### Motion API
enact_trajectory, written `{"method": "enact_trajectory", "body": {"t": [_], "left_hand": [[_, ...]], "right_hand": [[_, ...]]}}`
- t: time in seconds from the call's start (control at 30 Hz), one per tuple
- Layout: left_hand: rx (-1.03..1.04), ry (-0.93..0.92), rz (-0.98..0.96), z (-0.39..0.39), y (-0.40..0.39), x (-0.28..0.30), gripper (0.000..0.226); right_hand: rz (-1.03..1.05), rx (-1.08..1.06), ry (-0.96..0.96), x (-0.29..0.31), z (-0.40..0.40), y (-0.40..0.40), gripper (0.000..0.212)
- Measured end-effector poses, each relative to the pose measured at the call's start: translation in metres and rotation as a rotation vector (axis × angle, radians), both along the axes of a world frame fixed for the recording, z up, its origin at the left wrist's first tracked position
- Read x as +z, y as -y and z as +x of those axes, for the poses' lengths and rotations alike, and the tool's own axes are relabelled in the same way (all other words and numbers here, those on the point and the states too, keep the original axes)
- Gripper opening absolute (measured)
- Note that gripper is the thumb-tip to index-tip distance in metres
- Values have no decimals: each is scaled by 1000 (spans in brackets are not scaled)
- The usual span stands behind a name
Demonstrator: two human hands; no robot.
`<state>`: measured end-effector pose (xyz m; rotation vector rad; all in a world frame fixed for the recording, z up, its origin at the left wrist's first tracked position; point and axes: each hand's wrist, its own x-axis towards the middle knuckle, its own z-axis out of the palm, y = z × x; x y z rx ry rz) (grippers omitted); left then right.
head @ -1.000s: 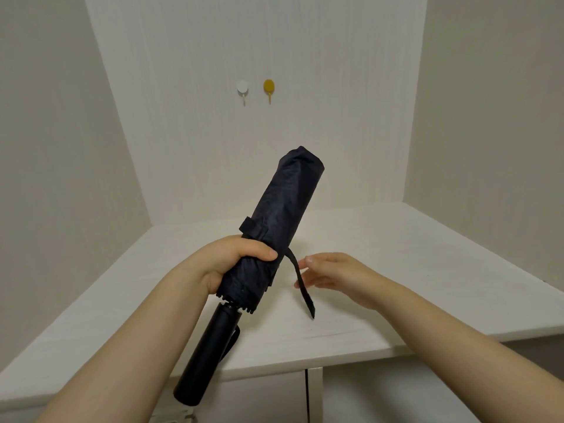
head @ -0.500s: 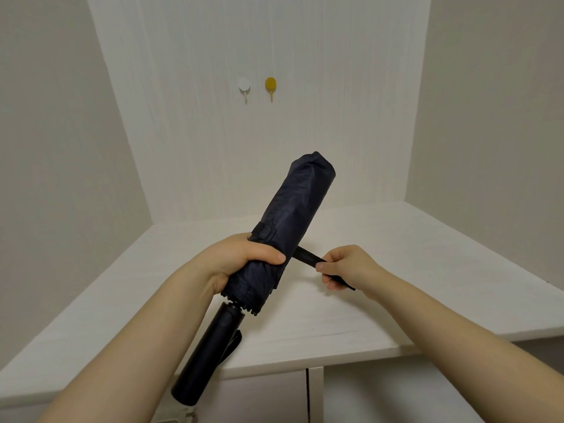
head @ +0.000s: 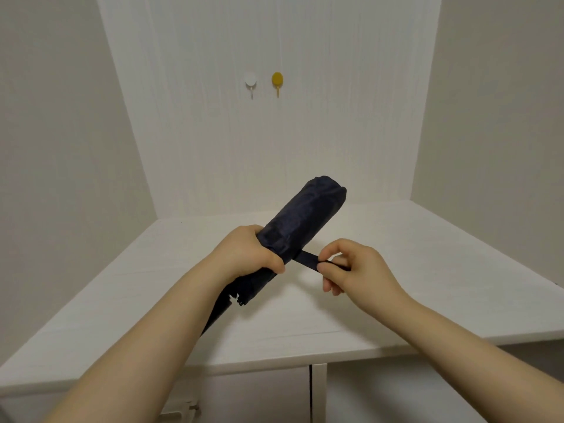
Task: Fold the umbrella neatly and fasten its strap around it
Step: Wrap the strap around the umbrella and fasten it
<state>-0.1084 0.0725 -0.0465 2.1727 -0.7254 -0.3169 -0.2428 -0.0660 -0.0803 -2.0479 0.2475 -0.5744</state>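
Observation:
A dark navy folded umbrella (head: 306, 216) is held above the white table, its canopy rolled into a bundle that points up and to the right. My left hand (head: 247, 254) is wrapped around the lower part of the bundle. The black handle runs down behind my left forearm and is mostly hidden. The black strap (head: 306, 260) sticks out taut to the right from the bundle. My right hand (head: 351, 270) pinches the strap's free end between thumb and fingers, just right of the umbrella.
The white table (head: 427, 285) fills a corner between plain walls, with its front edge close to me. A white hook (head: 250, 82) and a yellow hook (head: 277, 81) hang on the back wall. Cabinet fronts show below the table edge.
My right hand went from open beside the dangling strap to pinching it and pulling it out sideways. The umbrella has tilted lower and rolled in my left hand, hiding the handle.

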Motion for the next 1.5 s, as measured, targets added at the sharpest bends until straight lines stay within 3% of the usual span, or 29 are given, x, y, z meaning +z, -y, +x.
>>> {"method": "enact_trajectory", "body": {"t": [0.13, 0.27, 0.33, 0.43, 0.63, 0.83, 0.93, 1.0, 1.03, 1.17, 1.27, 1.37, 1.5], "left_hand": [[0, 74, 43, -7, 6, -3, 34], [-16, 111, 91, -12, 9, -5, 31], [-29, 122, 118, -14, 11, -6, 34], [-44, 135, 139, -15, 13, -10, 41], [-53, 217, 222, -19, 19, -13, 35], [-83, 279, 290, -24, 22, -15, 41], [-95, 306, 316, -24, 24, -16, 41], [-90, 334, 347, -25, 24, -16, 36], [-87, 356, 363, -25, 24, -16, 35], [-98, 497, 429, -30, 24, -17, 33], [-114, 651, 487, -34, 25, -20, 40], [-136, 754, 517, -34, 26, -26, 41], [-146, 745, 527, -27, 23, -28, 40]], "right_hand": [[152, 254, -45, 7, -5, -9, 25], [-38, 417, -125, 10, -11, -12, 50], [-119, 382, -104, 12, -12, -11, 48], [-186, 228, -22, 15, -8, -11, 26], [-313, 68, 121, 20, 9, -7, 4], [-472, -27, 95, 28, 19, -3, 6], [-526, -67, 46, 31, 21, -2, 22], [-533, -83, 18, 34, 20, -2, 18], [-542, -88, -7, 36, 20, -2, 16], [-498, -71, -298, 48, 27, 5, 63], [-460, -47, -576, 55, 38, 13, 85], [-525, -44, -722, 56, 44, 17, 87], [-636, -18, -723, 50, 40, 22, 90]]}}
